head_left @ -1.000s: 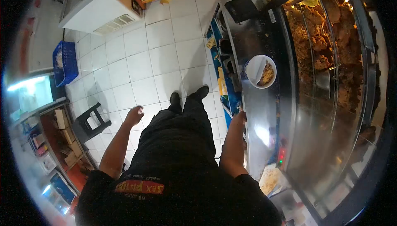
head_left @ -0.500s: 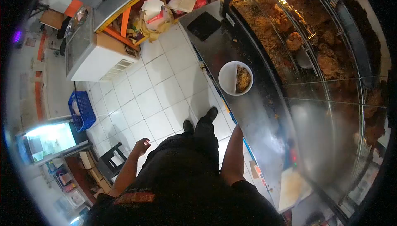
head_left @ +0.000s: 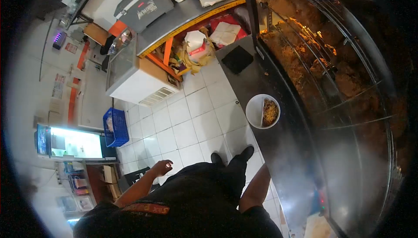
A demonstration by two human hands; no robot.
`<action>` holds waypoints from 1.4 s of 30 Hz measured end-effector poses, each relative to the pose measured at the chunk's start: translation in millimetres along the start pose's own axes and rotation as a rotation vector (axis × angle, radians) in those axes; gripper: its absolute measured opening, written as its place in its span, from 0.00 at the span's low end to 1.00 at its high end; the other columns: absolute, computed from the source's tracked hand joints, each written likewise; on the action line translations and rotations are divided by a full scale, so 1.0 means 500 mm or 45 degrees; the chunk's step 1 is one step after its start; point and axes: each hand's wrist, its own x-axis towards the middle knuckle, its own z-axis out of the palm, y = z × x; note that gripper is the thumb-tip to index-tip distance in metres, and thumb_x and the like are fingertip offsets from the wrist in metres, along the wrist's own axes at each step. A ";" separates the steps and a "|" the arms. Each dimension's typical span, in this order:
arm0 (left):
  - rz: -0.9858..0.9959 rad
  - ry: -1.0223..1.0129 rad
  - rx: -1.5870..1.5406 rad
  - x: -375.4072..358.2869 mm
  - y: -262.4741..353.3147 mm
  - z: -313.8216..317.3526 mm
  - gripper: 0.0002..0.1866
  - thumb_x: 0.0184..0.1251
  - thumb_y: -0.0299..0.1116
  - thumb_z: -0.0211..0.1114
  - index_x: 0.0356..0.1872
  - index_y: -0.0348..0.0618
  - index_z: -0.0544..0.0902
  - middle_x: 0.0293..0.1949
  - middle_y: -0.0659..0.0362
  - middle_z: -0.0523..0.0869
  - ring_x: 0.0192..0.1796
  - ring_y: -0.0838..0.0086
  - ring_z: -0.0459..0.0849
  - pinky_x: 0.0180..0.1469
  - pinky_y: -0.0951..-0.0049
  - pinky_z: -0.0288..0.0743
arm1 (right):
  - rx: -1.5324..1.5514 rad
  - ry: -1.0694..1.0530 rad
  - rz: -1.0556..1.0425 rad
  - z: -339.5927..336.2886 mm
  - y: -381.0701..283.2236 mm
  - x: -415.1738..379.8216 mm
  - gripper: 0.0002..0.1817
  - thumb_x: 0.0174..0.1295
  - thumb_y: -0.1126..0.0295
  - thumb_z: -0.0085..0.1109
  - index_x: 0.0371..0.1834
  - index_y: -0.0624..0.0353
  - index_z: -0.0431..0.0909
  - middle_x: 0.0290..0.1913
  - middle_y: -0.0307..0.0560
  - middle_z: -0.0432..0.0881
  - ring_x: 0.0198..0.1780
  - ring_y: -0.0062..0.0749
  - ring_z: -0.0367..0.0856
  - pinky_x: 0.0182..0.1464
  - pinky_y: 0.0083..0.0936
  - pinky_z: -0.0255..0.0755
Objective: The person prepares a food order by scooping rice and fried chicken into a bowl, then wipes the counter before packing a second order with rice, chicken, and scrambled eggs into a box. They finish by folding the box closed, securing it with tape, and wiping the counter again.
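Now the view has swung; the bowl point(head_left: 262, 111) still sits untouched, right of centre on the worktop point(head_left: 287, 164). Left hand point(head_left: 162, 167) half-curled, contents unclear; right hand hidden, can't tell.

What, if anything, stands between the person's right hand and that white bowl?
The counter does: its edge hides the right hand, which seems to be below it, so the hand would probably need to come up around it. Nothing visible covers the white bowl.

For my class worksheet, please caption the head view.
A divided white bowl, food in one side, on the counter; left hand away from it, right hand hidden.
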 end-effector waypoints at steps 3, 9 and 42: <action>-0.052 -0.126 0.108 -0.005 -0.040 0.027 0.19 0.66 0.42 0.66 0.55 0.44 0.82 0.46 0.51 0.89 0.51 0.58 0.87 0.56 0.60 0.80 | 0.051 -0.003 0.004 0.003 -0.003 0.002 0.16 0.60 0.68 0.65 0.49 0.62 0.81 0.60 0.58 0.77 0.55 0.53 0.79 0.58 0.40 0.73; -0.105 -0.138 0.126 -0.008 -0.022 0.020 0.19 0.67 0.42 0.65 0.55 0.44 0.81 0.48 0.51 0.89 0.52 0.57 0.86 0.56 0.59 0.79 | 0.129 -0.011 0.008 0.010 0.004 -0.007 0.15 0.60 0.68 0.65 0.48 0.63 0.81 0.59 0.59 0.78 0.55 0.53 0.79 0.57 0.40 0.72; 0.620 0.246 -0.554 0.354 0.388 0.032 0.23 0.68 0.28 0.62 0.64 0.38 0.75 0.38 0.54 0.86 0.31 0.72 0.86 0.34 0.71 0.82 | -0.134 -0.779 -0.837 0.003 0.283 -0.202 0.19 0.67 0.66 0.60 0.60 0.56 0.78 0.61 0.53 0.81 0.59 0.43 0.82 0.60 0.34 0.76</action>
